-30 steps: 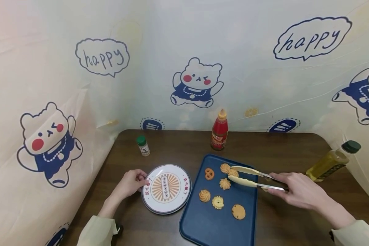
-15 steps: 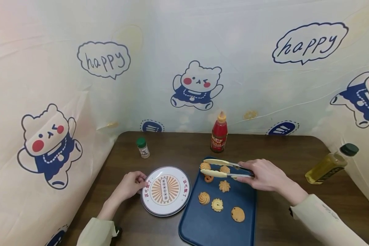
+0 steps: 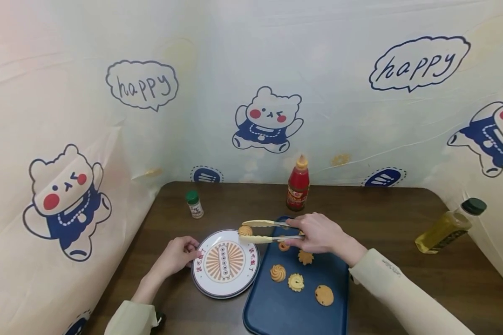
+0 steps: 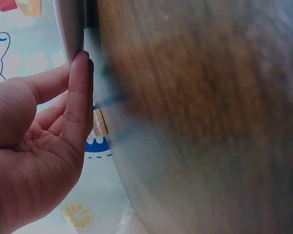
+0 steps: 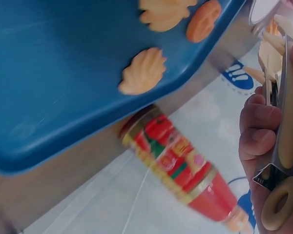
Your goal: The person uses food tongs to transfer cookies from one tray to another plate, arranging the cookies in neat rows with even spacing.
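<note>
My left hand (image 3: 177, 255) pinches the left rim of a white plate (image 3: 223, 288) with a sunburst print; a second rim shows beneath it. In the left wrist view, thumb and fingertips meet at the plate's edge (image 4: 72, 31). My right hand (image 3: 320, 236) grips tongs (image 3: 272, 238) with cream tips and metal arms. A swirled cookie (image 3: 245, 231) is between the tips, over the plate's upper right edge. The tongs' handle (image 5: 289, 126) fills the right side of the right wrist view. Below the right hand lies a blue tray (image 3: 295, 318), partly hidden by hand and tongs.
On the tray are a pretzel (image 3: 283, 246), a star-shaped cookie (image 3: 305, 257), a round chip cookie (image 3: 324, 295) and several others. Behind stand a red sauce bottle (image 3: 298, 190) and a green-capped shaker (image 3: 194, 205). An oil bottle (image 3: 446, 229) stands at the right. Printed cloth backs the table.
The right hand has carried the tongs left from the tray's upper cookies to the plate, now with a swirled cookie between the tips. The left hand stays at the plate's rim.
</note>
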Motion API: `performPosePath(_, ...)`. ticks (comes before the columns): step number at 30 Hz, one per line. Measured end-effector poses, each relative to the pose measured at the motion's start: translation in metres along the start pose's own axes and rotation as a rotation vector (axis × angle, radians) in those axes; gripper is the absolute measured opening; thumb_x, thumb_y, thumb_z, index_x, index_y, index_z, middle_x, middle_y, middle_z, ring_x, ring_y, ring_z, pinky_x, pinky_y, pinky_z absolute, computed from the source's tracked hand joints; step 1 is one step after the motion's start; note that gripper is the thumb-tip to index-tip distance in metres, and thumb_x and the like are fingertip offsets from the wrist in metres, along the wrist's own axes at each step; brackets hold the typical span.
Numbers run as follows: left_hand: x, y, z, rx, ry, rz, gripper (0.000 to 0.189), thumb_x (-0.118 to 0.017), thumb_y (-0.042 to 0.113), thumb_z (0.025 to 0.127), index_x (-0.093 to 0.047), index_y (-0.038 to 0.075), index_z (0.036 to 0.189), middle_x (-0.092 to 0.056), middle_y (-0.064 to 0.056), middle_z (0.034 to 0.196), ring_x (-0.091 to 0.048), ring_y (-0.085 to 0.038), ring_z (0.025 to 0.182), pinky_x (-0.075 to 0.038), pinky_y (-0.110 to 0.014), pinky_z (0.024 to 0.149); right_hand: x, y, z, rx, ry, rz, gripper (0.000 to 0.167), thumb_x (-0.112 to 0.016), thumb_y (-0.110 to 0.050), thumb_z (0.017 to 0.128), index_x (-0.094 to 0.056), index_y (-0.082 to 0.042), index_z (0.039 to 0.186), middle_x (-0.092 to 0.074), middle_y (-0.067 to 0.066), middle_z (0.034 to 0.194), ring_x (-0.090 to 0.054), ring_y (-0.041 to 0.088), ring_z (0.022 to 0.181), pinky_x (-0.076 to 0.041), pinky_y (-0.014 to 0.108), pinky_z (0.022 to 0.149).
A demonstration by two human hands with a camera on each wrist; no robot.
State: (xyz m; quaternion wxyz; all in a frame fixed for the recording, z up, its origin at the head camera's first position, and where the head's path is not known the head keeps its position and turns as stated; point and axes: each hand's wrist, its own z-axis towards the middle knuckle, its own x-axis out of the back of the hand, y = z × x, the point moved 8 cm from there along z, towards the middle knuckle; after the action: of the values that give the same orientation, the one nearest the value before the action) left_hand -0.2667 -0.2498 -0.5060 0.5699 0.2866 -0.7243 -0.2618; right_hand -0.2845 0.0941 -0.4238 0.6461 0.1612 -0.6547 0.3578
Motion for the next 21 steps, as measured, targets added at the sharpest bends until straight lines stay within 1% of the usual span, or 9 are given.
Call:
performPosePath(3, 0.001, -0.002, -0.001, 0.002, 0.001, -0.002, 0.022, -0.074, 0.003, 0.088, -0.066, -0.003, 0.108, -0.058, -0.008, 0.082, -0.057, -0.019, 0.068, -0.057, -0.031, 0.059, -0.007, -0.008, 0.013, 0.01, -0.013, -0.016, 0.052, -0.07, -0.047, 0.09, -0.069, -0.009, 0.126, -0.072, 0.007, 0.113, -0.052, 0.003, 0.057, -0.051, 0.023, 0.057)
performPosePath(6, 0.0, -0.003, -0.001, 0.01, -0.001, -0.006, 0.023, -0.074, 0.004, 0.089, -0.066, -0.003, 0.108, -0.058, -0.007, 0.082, -0.057, -0.019, 0.068, -0.057, -0.031, 0.06, -0.016, -0.017, 0.024, 0.018, -0.046, -0.017, 0.054, -0.067, -0.05, 0.091, -0.068, -0.01, 0.128, -0.073, 0.005, 0.107, -0.055, 0.004, 0.06, -0.054, 0.026, 0.062)
performPosePath(10, -0.001, -0.005, -0.001, 0.017, 0.001, 0.001, 0.023, -0.075, 0.005, 0.088, -0.066, -0.003, 0.108, -0.058, -0.007, 0.082, -0.057, -0.019, 0.067, -0.057, -0.029, 0.058, -0.029, -0.026, 0.035, 0.023, -0.085, -0.024, 0.055, -0.064, -0.052, 0.092, -0.067, -0.012, 0.129, -0.073, 0.004, 0.107, -0.058, 0.004, 0.062, -0.056, 0.028, 0.066)
performPosePath(12, -0.002, -0.005, -0.001, 0.019, 0.003, 0.006, 0.023, -0.075, 0.004, 0.088, -0.066, -0.003, 0.108, -0.059, -0.007, 0.082, -0.057, -0.019, 0.067, -0.057, -0.029, 0.058, -0.034, -0.03, 0.039, 0.025, -0.091, -0.032, 0.055, -0.064, -0.053, 0.092, -0.066, -0.012, 0.13, -0.072, 0.004, 0.112, -0.059, 0.003, 0.065, -0.056, 0.027, 0.069)
performPosePath(18, -0.001, -0.003, -0.001, 0.018, 0.007, 0.002, 0.023, -0.075, 0.004, 0.088, -0.066, -0.003, 0.107, -0.059, -0.007, 0.081, -0.056, -0.019, 0.067, -0.058, -0.03, 0.059, -0.042, -0.036, 0.047, 0.015, -0.1, -0.055, 0.056, -0.064, -0.053, 0.092, -0.065, -0.013, 0.132, -0.071, 0.005, 0.117, -0.059, 0.005, 0.066, -0.056, 0.028, 0.07)
performPosePath(21, 0.0, -0.002, -0.001, 0.026, 0.005, -0.008, 0.023, -0.075, 0.003, 0.088, -0.066, -0.003, 0.107, -0.059, -0.008, 0.081, -0.056, -0.019, 0.068, -0.058, -0.03, 0.06, -0.046, -0.038, 0.05, 0.022, -0.104, -0.053, 0.057, -0.064, -0.053, 0.093, -0.065, -0.013, 0.133, -0.071, 0.006, 0.117, -0.056, 0.005, 0.059, -0.054, 0.026, 0.064)
